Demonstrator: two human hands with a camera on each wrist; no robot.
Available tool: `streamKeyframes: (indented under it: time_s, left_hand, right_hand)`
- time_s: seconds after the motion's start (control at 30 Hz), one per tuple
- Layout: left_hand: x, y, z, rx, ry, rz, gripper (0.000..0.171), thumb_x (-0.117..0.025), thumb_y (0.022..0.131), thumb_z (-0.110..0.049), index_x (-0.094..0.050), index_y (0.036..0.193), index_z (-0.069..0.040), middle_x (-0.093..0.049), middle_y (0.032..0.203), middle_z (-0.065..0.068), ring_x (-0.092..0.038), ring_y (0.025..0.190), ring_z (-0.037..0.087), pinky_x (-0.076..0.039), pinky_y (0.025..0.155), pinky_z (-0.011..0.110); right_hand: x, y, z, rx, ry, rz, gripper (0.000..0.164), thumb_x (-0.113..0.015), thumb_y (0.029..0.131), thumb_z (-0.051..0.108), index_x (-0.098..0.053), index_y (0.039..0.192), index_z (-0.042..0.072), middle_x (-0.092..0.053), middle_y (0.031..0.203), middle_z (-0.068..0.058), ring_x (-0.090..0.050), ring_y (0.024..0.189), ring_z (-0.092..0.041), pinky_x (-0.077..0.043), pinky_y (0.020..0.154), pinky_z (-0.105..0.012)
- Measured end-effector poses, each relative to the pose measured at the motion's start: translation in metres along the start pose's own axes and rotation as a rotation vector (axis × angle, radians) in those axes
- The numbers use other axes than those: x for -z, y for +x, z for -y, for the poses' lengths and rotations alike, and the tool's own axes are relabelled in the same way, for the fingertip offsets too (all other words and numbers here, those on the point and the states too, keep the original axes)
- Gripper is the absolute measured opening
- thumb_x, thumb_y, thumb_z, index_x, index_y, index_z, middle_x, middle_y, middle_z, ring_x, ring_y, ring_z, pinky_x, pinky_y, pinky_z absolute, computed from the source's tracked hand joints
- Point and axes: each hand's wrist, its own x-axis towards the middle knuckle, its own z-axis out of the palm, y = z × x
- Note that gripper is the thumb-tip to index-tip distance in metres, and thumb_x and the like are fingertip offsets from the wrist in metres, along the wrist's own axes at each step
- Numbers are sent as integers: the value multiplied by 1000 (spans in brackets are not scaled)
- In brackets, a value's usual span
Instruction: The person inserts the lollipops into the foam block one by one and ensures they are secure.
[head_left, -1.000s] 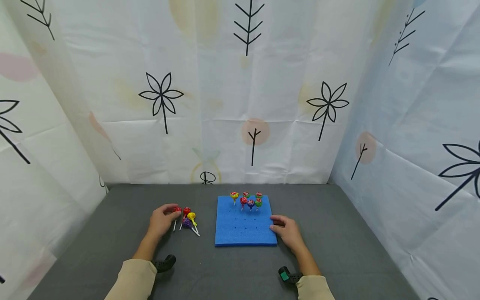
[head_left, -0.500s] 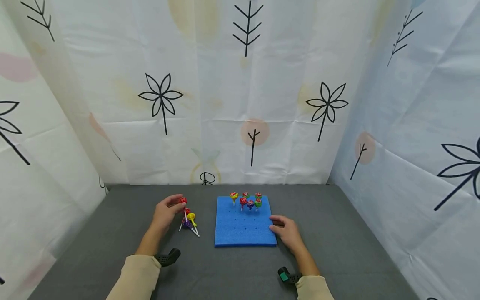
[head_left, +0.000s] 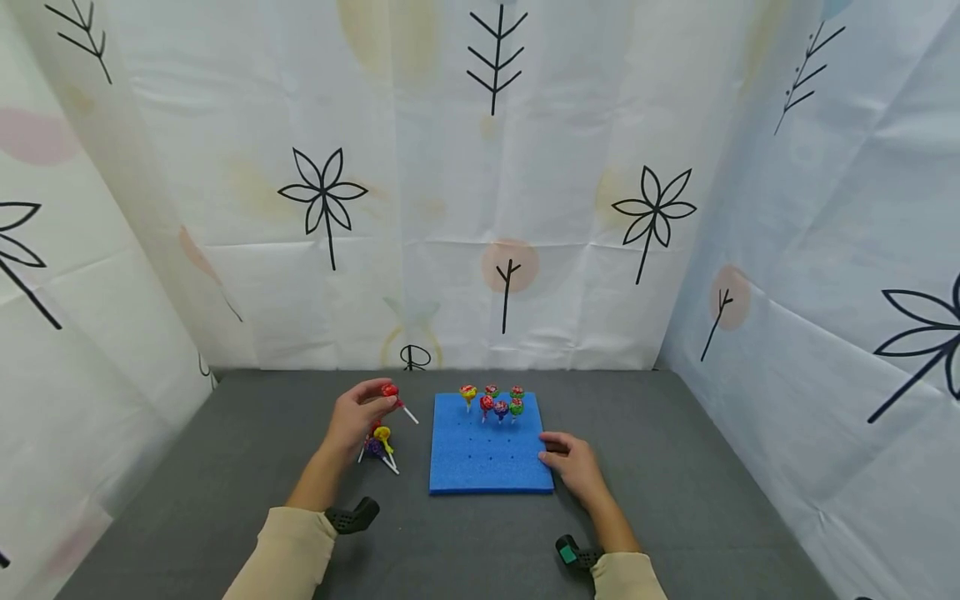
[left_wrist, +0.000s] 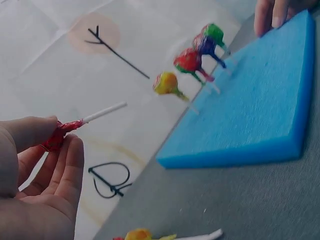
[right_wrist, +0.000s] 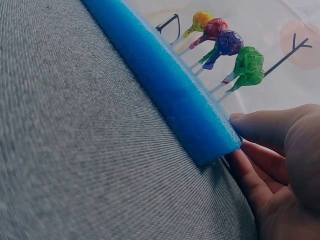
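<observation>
A red lollipop [head_left: 390, 391] is pinched by its wrapped head in my left hand [head_left: 356, 418], its bare white stick angled down to the right. Below that hand, several loose lollipops lie on the table, among them a yellow lollipop [head_left: 382, 434] and a purple lollipop [head_left: 374, 448]. Red, yellow, purple and green lollipops stand upright in the back part of a blue foam board [head_left: 457, 475], for instance a green lollipop [right_wrist: 250, 65]. My right hand [head_left: 576, 463] grips the board's right edge, thumb near the upper edge, fingers against the side and partly hidden.
The board has rows of small holes [head_left: 491, 439] in its middle and front. A grey cloth [head_left: 405, 542] covers the table. White patterned curtains [head_left: 420, 283] enclose the back and sides.
My left hand has lifted the red lollipop from beside the pile and moved it right and away from me, its stick swinging out to the right. My right hand and the board stay put.
</observation>
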Motion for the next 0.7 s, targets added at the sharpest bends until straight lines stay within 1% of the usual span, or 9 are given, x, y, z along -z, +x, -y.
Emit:
streamKeyframes:
  time_s: [0.13,0.2,0.27,0.37,0.5,0.57,0.63,0.7]
  left_hand:
    - [-13,-2,-1,-1,-101,43,43,-64,93,-2,-48,131,9,-53,114,15,-67,94,16,-50,92,31]
    - [-21,-3,-2,-7,-95,56,41,-64,92,-1,-49,130,10,-54,113,15,-67,94,17,-50,92,32]
    - [-28,-4,0,-12,-64,56,42,-65,92,-1,-51,129,9,-57,112,15,-66,94,17,-51,91,32]
    - [-37,-6,5,-30,25,39,40,-68,90,-3,-55,127,7,-61,113,15,-62,98,19,-51,91,33]
    - [-49,-11,16,-45,150,-27,37,-72,88,-8,-61,122,1,-63,114,14,-60,102,24,-51,93,39]
    - [-55,-13,21,-53,194,-64,35,-73,87,-9,-62,119,-1,-64,112,14,-60,102,26,-51,92,42]
    - [-61,-15,25,-62,227,-94,33,-74,87,-10,-63,116,-2,-65,110,13,-61,101,27,-52,88,42]
    - [-67,-16,30,-68,247,-114,30,-74,86,-10,-63,114,-4,-65,108,11,-61,99,26,-53,85,38]
  right_hand:
    - [0,-1,1,-4,-11,2,30,-71,86,0,-68,115,-1,-67,111,-15,-63,103,-30,-51,89,-47]
    - [1,-1,0,-3,-17,4,30,-71,86,1,-68,116,-1,-67,111,-15,-63,103,-31,-51,89,-47]
    - [1,-1,0,-5,-14,4,30,-70,86,1,-68,116,-1,-67,111,-15,-63,104,-31,-51,89,-47]
    - [1,-1,0,-7,-3,1,30,-71,86,0,-68,115,-1,-67,111,-15,-63,104,-31,-51,89,-47]
    - [0,-1,-1,3,0,-2,29,-71,85,0,-68,114,-2,-68,110,-15,-63,102,-31,-51,87,-46]
    - [0,0,-1,15,-10,-1,29,-71,86,0,-68,114,-2,-68,110,-15,-63,102,-31,-52,87,-46]
    - [0,0,-1,7,-4,-7,29,-71,85,0,-68,114,-2,-68,109,-14,-63,102,-30,-51,87,-46]
    - [0,-1,0,7,-3,-7,29,-71,85,0,-68,114,-1,-68,109,-14,-63,102,-30,-51,87,-47]
